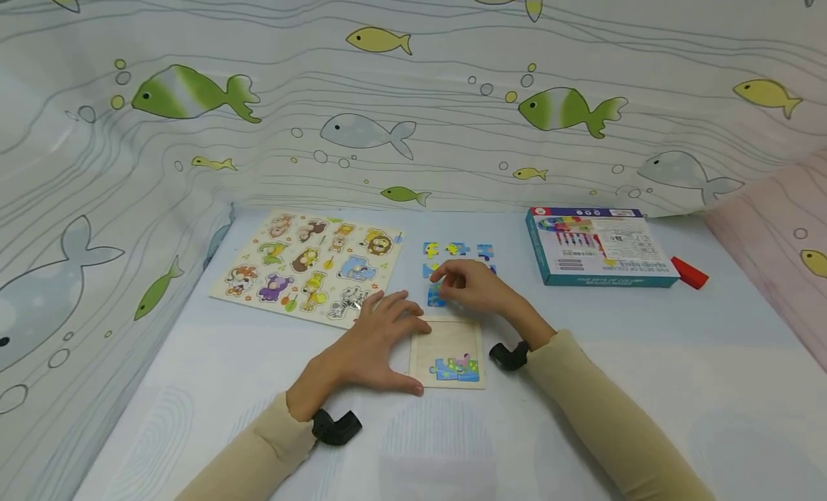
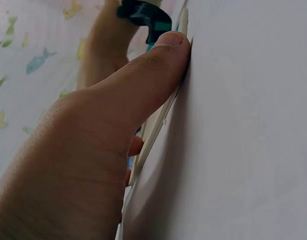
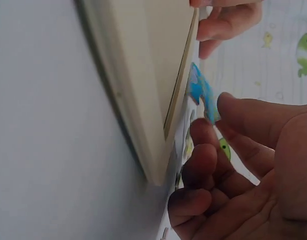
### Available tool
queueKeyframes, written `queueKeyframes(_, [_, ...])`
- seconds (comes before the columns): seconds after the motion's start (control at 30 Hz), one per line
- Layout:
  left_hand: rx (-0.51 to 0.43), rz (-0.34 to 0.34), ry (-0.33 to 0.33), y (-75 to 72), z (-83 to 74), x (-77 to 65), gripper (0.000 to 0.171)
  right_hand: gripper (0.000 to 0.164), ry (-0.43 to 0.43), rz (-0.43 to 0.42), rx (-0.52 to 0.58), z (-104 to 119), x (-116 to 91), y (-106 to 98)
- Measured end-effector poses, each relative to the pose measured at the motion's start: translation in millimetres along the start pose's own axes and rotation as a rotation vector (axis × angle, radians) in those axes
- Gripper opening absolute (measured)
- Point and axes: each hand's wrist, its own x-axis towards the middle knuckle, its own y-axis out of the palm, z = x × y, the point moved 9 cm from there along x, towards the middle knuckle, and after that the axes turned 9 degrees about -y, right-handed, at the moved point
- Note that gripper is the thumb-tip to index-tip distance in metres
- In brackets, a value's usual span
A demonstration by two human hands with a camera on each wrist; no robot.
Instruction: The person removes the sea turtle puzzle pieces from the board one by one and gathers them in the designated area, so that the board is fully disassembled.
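A square wooden puzzle tray [image 1: 439,341] lies in front of the person, with joined blue jigsaw pieces [image 1: 455,370] in its near right corner. My left hand [image 1: 376,347] is spread at the tray's left side, the thumb by the near corner and the fingers by the far one. In the left wrist view its thumb [image 2: 158,60] lies along the tray's edge. Beyond the tray, my right hand [image 1: 477,286] pinches a blue jigsaw piece [image 3: 203,92] between thumb and fingers. The piece is tilted on edge, just past the tray's rim in the right wrist view.
Several loose jigsaw pieces [image 1: 457,250] lie behind the right hand, some partly hidden by it. An animal puzzle board [image 1: 329,263] lies at the left, close to the left fingers. At the back right are a teal-edged box [image 1: 601,246] and a red object [image 1: 690,273].
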Motion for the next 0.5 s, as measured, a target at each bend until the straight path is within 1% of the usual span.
queueKeyframes(0.13, [0.004, -0.011, 0.009, 0.3, -1.5, 0.0, 0.079, 0.036, 0.012, 0.028, -0.089, 1, -3, 1])
queueKeyframes(0.23, [0.012, -0.009, 0.002, 1.2, -0.7, -0.5, 0.080, 0.041, 0.024, 0.060, -0.134, 0, -5, 3])
queueKeyframes(0.33, [0.021, -0.004, -0.005, 2.0, 0.8, -1.4, 0.080, 0.041, 0.020, 0.091, -0.163, 0, -4, 7])
queueKeyframes(0.5, [0.027, 0.002, -0.011, 1.9, 2.0, -1.1, 0.081, 0.034, -0.009, 0.120, -0.199, 5, 2, 12])
